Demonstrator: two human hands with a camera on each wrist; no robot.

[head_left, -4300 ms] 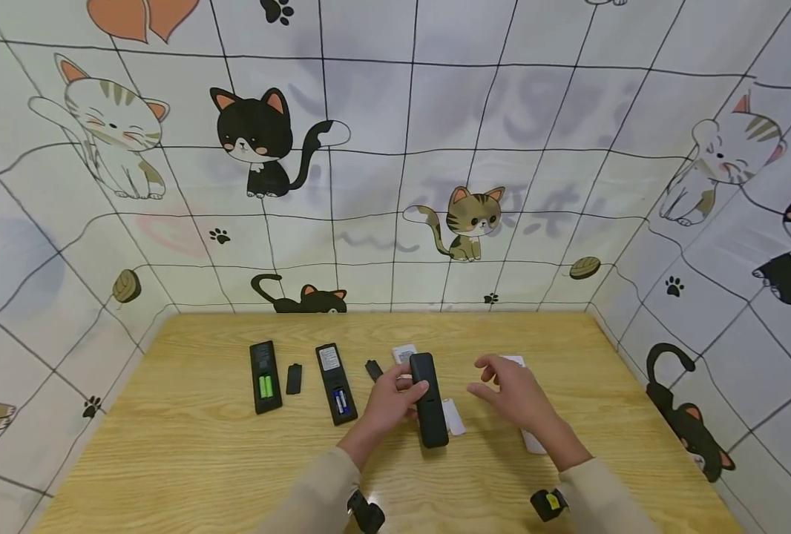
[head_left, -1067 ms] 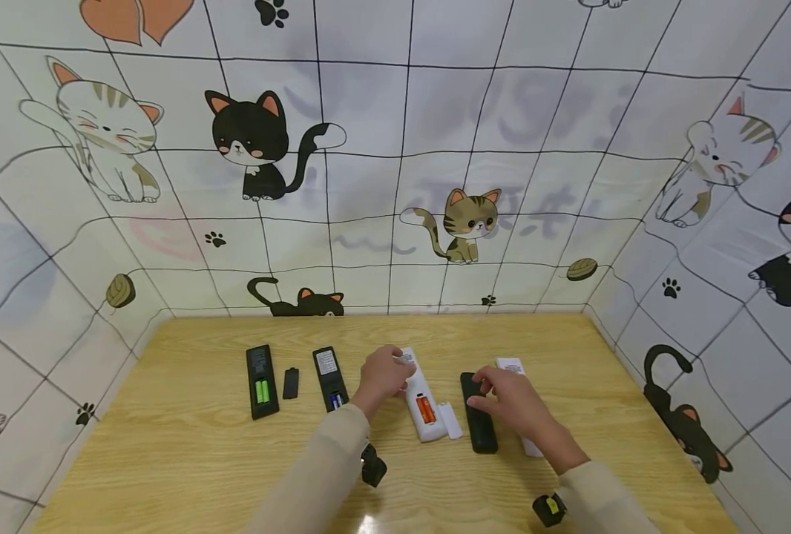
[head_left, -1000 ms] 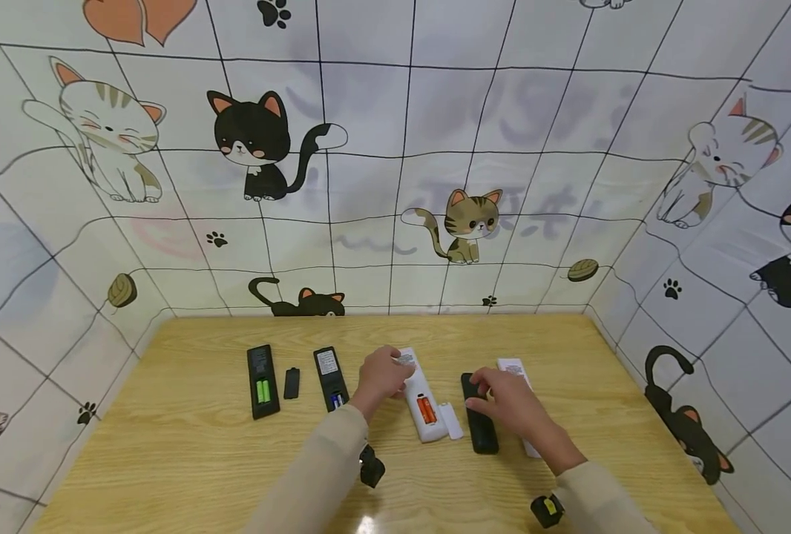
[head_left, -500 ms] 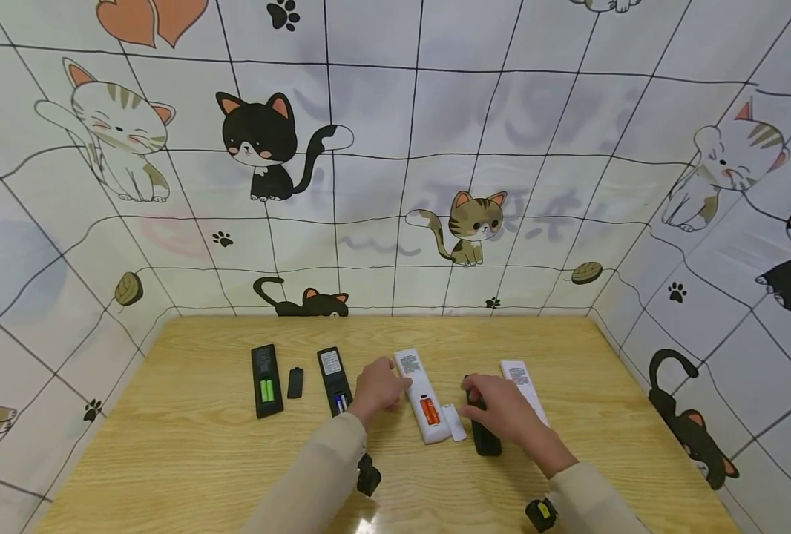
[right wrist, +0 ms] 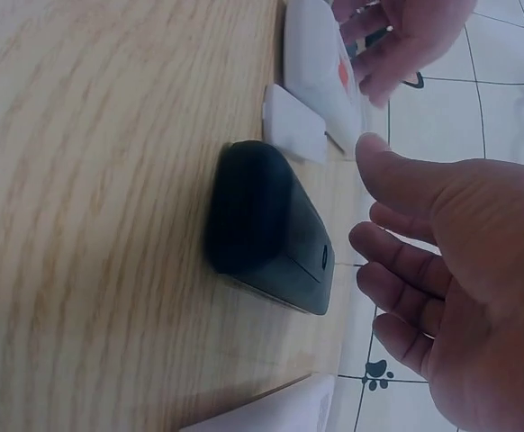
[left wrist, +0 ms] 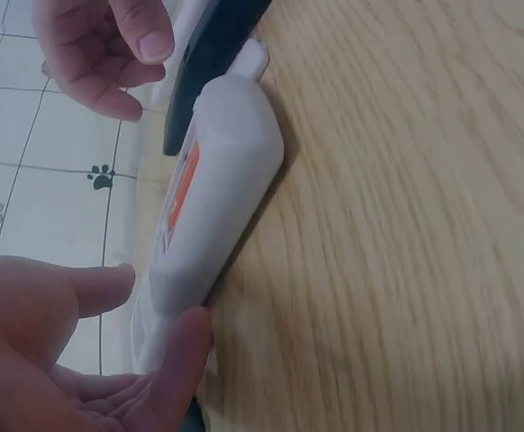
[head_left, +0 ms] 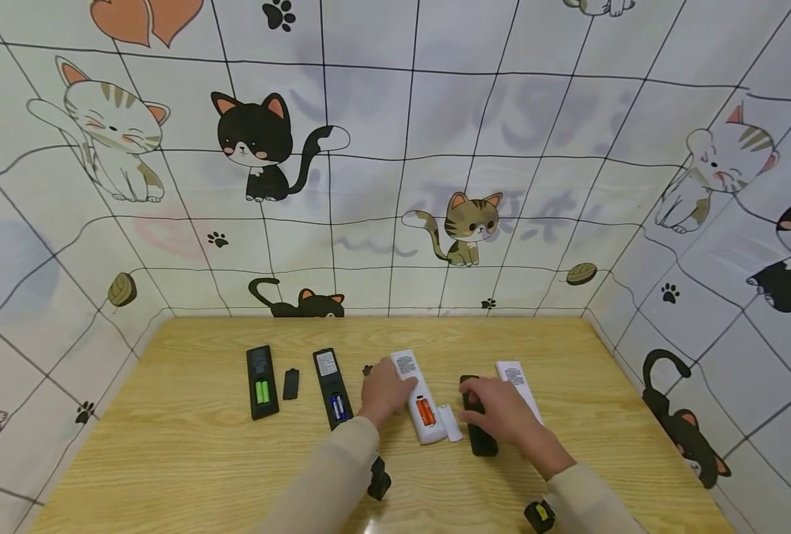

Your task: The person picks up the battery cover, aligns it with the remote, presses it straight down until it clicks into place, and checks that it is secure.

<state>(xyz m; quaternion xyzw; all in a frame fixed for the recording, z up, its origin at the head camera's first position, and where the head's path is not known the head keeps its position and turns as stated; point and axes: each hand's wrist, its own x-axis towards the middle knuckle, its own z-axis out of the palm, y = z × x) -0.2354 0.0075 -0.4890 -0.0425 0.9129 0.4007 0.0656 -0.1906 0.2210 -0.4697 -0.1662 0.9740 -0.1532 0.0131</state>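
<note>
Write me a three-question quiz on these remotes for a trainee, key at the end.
1. True or false: the white cover is fitted onto the white remote with orange showing in its open back.
2. In the head view, what colour are the batteries in the leftmost remote? A) blue B) green C) orange
3. Fill in: in the head view, the white cover lies between that white remote and a ____ remote.

Key
1. False; it lies beside it.
2. B.
3. Black: the face-down black remote.
</note>
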